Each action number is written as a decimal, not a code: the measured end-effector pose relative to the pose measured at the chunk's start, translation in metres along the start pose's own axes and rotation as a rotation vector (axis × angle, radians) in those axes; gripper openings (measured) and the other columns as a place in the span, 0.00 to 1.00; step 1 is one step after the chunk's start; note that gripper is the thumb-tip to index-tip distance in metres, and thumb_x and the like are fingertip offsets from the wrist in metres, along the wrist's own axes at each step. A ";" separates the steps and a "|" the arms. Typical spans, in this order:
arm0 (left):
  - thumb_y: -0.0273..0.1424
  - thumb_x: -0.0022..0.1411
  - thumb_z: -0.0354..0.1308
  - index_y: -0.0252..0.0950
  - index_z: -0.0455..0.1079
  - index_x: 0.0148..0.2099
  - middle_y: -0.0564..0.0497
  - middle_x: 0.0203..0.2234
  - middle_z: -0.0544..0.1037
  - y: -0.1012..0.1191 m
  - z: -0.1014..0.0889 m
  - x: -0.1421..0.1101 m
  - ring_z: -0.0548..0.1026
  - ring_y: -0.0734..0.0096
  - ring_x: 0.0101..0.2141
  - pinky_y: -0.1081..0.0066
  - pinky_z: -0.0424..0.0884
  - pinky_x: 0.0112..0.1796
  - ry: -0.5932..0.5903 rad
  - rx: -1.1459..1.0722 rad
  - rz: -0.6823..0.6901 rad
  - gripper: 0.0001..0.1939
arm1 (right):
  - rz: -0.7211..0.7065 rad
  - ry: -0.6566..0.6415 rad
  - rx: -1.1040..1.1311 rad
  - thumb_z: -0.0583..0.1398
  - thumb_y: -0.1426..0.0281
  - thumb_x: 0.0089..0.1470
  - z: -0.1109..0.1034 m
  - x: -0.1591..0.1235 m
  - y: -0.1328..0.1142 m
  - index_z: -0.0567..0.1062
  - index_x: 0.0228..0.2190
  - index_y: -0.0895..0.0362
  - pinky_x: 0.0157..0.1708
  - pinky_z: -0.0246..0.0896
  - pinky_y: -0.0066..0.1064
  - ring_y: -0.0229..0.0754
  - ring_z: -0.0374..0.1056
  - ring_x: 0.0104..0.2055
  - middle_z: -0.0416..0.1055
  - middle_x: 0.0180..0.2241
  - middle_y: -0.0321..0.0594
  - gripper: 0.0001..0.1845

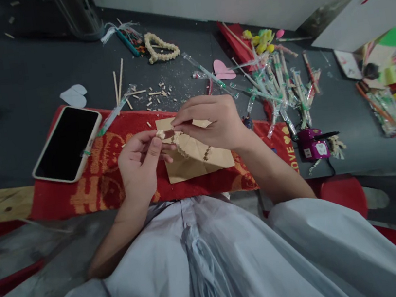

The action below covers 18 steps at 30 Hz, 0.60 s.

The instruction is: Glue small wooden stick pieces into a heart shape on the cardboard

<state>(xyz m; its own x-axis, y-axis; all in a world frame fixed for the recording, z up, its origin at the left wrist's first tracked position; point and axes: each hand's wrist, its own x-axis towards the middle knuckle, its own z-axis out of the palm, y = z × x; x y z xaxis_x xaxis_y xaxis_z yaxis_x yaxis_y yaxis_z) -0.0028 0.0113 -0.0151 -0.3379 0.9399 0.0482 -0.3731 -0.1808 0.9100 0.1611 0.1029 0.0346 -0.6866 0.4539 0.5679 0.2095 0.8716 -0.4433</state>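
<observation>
My left hand (138,161) pinches a small cream knobbly piece (160,134) between thumb and fingers, above a sheet of creased tan paper (186,170). From the right, my right hand (212,121) reaches over the same paper, its thumb and fingertips pressed together close to that piece. What lies between those fingertips is too small to make out. A cream knobbly strip (180,147) shows between the two hands, over the paper; whether it joins the held piece I cannot tell.
The paper rests on a red patterned cloth (97,194) beside a phone (68,142). Behind are short cut stick pieces (155,94), a cream knobbly heart-shaped frame (161,55) and wrapped sticks (278,75). A purple box (313,144) stands at right.
</observation>
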 end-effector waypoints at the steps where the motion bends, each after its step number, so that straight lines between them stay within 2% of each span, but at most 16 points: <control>1: 0.41 0.55 0.72 0.40 0.76 0.37 0.51 0.28 0.82 0.000 0.001 0.000 0.81 0.65 0.25 0.72 0.76 0.21 0.005 -0.010 -0.013 0.13 | -0.003 0.015 0.013 0.57 0.69 0.65 0.000 0.000 -0.001 0.81 0.35 0.57 0.39 0.70 0.28 0.34 0.75 0.38 0.78 0.34 0.37 0.12; 8: 0.41 0.54 0.73 0.40 0.77 0.35 0.52 0.26 0.81 0.003 0.003 -0.001 0.81 0.65 0.25 0.74 0.74 0.20 0.024 -0.055 -0.076 0.13 | -0.030 0.078 0.078 0.57 0.67 0.66 0.008 0.001 -0.007 0.81 0.38 0.57 0.40 0.70 0.26 0.32 0.74 0.38 0.75 0.36 0.36 0.12; 13: 0.42 0.52 0.73 0.40 0.76 0.33 0.53 0.24 0.81 0.005 0.003 -0.002 0.81 0.66 0.24 0.74 0.74 0.19 0.011 -0.037 -0.120 0.14 | -0.045 0.112 0.094 0.58 0.69 0.66 0.012 -0.002 -0.005 0.80 0.39 0.56 0.39 0.69 0.25 0.30 0.73 0.38 0.75 0.36 0.35 0.10; 18: 0.40 0.53 0.73 0.38 0.76 0.33 0.53 0.21 0.79 0.007 0.001 -0.001 0.80 0.68 0.21 0.76 0.73 0.18 -0.028 -0.015 -0.097 0.13 | -0.036 0.086 0.111 0.59 0.71 0.64 0.011 -0.002 -0.006 0.81 0.36 0.57 0.39 0.69 0.26 0.32 0.73 0.37 0.75 0.35 0.35 0.09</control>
<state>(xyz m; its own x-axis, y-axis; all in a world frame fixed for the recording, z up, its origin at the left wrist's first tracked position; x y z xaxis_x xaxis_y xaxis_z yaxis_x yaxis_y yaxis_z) -0.0039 0.0091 -0.0079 -0.2757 0.9608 -0.0279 -0.4156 -0.0930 0.9048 0.1535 0.0950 0.0289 -0.6288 0.4411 0.6403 0.1039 0.8638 -0.4930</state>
